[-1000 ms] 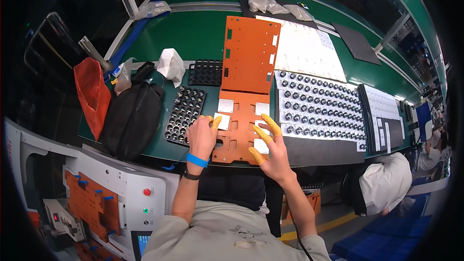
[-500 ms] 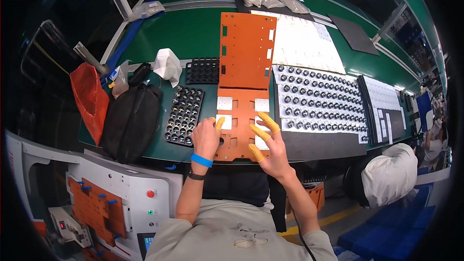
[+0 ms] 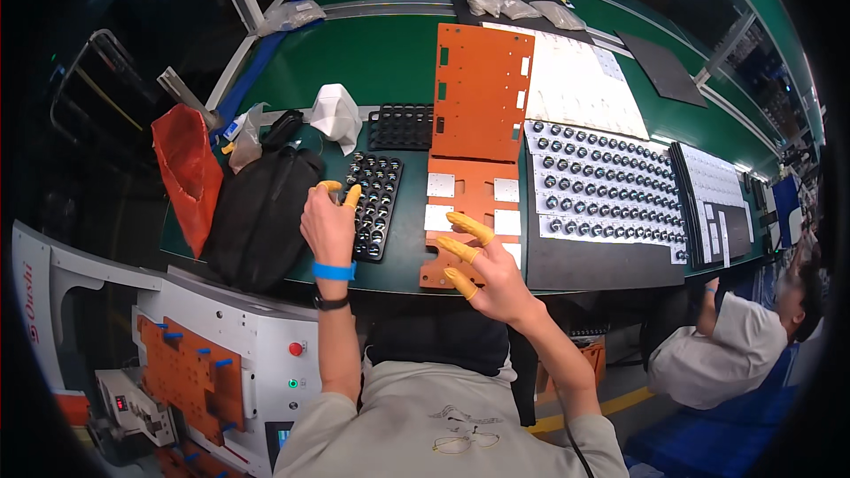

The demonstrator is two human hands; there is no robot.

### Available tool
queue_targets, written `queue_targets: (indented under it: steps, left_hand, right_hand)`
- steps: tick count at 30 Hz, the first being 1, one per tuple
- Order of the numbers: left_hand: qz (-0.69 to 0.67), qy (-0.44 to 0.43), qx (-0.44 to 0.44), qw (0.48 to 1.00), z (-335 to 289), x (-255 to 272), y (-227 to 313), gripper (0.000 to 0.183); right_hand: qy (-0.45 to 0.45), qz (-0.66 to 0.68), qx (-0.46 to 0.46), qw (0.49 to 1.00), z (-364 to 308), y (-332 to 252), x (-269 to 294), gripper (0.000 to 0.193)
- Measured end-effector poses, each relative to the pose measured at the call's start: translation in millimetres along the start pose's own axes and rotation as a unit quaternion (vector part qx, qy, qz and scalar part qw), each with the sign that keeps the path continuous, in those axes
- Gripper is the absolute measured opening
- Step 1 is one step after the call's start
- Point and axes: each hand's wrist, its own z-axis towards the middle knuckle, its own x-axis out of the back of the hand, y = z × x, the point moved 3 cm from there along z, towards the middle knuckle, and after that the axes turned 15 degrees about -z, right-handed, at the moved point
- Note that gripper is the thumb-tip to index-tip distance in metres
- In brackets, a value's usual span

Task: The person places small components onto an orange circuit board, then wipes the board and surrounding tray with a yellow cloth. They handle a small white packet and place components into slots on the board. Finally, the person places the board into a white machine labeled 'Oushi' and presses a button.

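Observation:
My left hand (image 3: 328,226), with yellow finger cots and a blue wristband, is at the near-left edge of a black tray (image 3: 386,212) filled with dark, round, lens-like parts. Its thumb and index finger are apart, and I see nothing between them. My right hand (image 3: 498,281), also in yellow finger cots, hovers with spread fingers over the lower half of an orange hinged fixture (image 3: 460,243). Square white plates (image 3: 440,186) lie along both sides of that half; my right fingers partly cover the near ones. The fixture's orange lid (image 3: 481,93) stands raised behind.
White boards (image 3: 602,181) bearing rows of round black parts lie right of the fixture. Another black tray (image 3: 400,127) sits behind the filled one. A black bag (image 3: 266,212), red pouch (image 3: 188,177) and white container (image 3: 336,117) stand left. Someone sits at far right (image 3: 730,345).
My left hand has moved left, off the fixture's near-left plate and over to the filled black tray. My right hand stays above the fixture. The whole view has shifted slightly.

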Motion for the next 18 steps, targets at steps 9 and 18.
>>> queue_targets:
  steps: [9,18]
  left_hand:
    - [0.050,-0.049,-0.009,0.997,30.5,-30.6,-24.8,0.037]
    - [-0.019,0.001,-0.012,1.000,16.5,-20.3,-17.9,0.025]
  right_hand:
    - [-0.007,-0.008,0.000,1.000,-5.3,-10.2,-3.3,0.044]
    - [-0.004,-0.012,-0.003,1.000,-4.4,-13.5,2.7,0.041]
